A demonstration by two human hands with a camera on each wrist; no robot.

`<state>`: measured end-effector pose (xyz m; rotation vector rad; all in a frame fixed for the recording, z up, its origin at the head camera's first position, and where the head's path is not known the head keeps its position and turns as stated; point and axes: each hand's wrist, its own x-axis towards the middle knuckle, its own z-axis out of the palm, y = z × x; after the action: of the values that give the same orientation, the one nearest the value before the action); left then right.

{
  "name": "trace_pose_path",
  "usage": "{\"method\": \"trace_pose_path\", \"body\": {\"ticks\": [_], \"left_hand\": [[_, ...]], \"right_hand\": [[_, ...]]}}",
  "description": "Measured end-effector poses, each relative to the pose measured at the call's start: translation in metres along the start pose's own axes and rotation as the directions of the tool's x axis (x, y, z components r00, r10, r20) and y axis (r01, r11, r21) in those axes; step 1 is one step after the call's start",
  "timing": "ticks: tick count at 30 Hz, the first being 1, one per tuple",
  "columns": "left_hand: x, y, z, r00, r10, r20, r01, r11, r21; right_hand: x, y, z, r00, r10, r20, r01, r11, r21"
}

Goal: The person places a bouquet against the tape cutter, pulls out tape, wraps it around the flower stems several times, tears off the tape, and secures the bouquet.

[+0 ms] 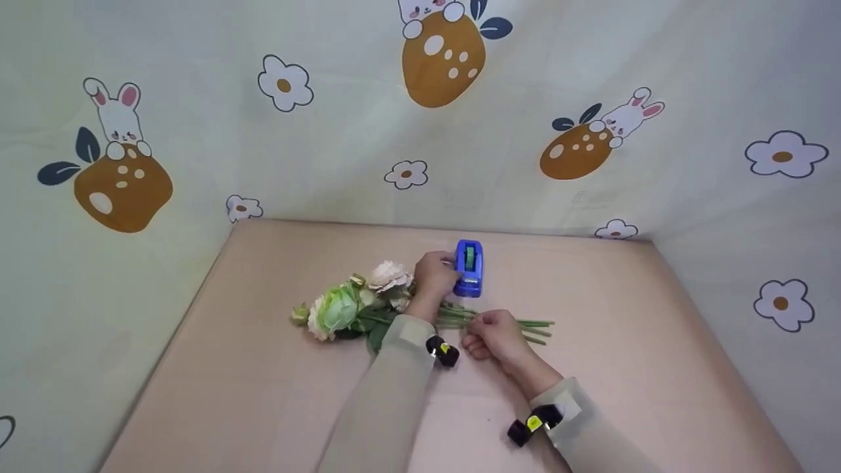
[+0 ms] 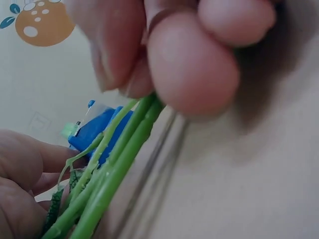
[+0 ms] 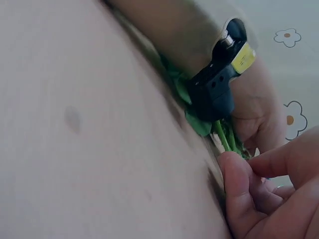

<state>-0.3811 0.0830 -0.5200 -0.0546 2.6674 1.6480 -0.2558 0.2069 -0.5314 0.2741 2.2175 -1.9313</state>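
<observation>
A bunch of artificial flowers [image 1: 335,310] lies on the table, its cream and pale green blooms to the left and its green stems [image 1: 539,323] to the right. My right hand [image 1: 499,341] pinches the stems between thumb and fingers; the left wrist view shows these stems [image 2: 117,159] running up into its fingertips. Reaching over the bunch, my left hand [image 1: 435,276] has its fingers at the left side of a blue tape dispenser [image 1: 468,289]. The tips of those fingers are partly hidden, so I cannot tell whether they grip it. A green roll [image 1: 470,257] sits inside the dispenser.
The table [image 1: 263,407] has a plain pinkish-beige cover. Patterned cloth [image 1: 341,144] with rabbits and flowers hangs along its back and sides. Each wrist carries a black camera [image 1: 535,424]; the left forearm [image 1: 387,387] passes in front of part of the bunch.
</observation>
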Motion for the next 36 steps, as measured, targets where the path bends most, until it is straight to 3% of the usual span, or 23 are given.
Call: {"method": "trace_pose_path", "body": {"ticks": [3, 6, 9, 14, 17, 23, 28, 30, 34, 36], "left_hand": [[0.000, -0.002, -0.002, 1.000, -0.008, 0.009, 0.008, 0.999, -0.036], [0.000, -0.002, -0.005, 1.000, -0.018, 0.023, 0.019, 0.997, -0.076], [-0.001, -0.002, -0.006, 0.998, -0.043, 0.037, 0.046, 0.994, -0.104], [0.000, -0.002, -0.005, 0.996, -0.068, 0.054, 0.074, 0.989, -0.129], [0.002, -0.003, -0.003, 0.996, -0.075, 0.051, 0.082, 0.984, -0.161], [0.001, -0.008, 0.002, 0.997, -0.068, 0.046, 0.076, 0.978, -0.195], [0.001, -0.008, 0.003, 0.994, -0.096, 0.058, 0.107, 0.964, -0.244], [0.002, -0.005, 0.003, 0.993, -0.098, 0.061, 0.110, 0.966, -0.235], [0.003, -0.008, 0.001, 0.995, -0.080, 0.061, 0.090, 0.978, -0.189], [0.003, -0.012, -0.001, 0.995, -0.078, 0.055, 0.088, 0.978, -0.188]], "right_hand": [[0.002, 0.000, 0.000, 1.000, -0.008, -0.006, 0.008, 0.993, -0.114], [0.006, -0.001, -0.001, 0.999, -0.042, -0.026, 0.033, 0.961, -0.273], [0.011, -0.004, -0.001, 0.996, -0.083, -0.017, 0.069, 0.906, -0.417], [0.017, -0.013, -0.003, 0.995, -0.095, 0.034, 0.096, 0.781, -0.617], [0.022, -0.019, -0.006, 0.997, -0.046, 0.055, 0.070, 0.754, -0.654], [0.036, -0.026, -0.013, 0.992, 0.089, 0.086, -0.012, 0.758, -0.652], [0.042, -0.027, -0.016, 0.985, 0.109, 0.131, 0.001, 0.766, -0.643], [0.042, -0.031, -0.016, 0.987, 0.102, 0.127, 0.009, 0.745, -0.668], [0.042, -0.034, -0.012, 0.989, 0.076, 0.129, 0.045, 0.673, -0.738], [0.044, -0.032, -0.011, 0.985, 0.071, 0.159, 0.071, 0.668, -0.741]]}}
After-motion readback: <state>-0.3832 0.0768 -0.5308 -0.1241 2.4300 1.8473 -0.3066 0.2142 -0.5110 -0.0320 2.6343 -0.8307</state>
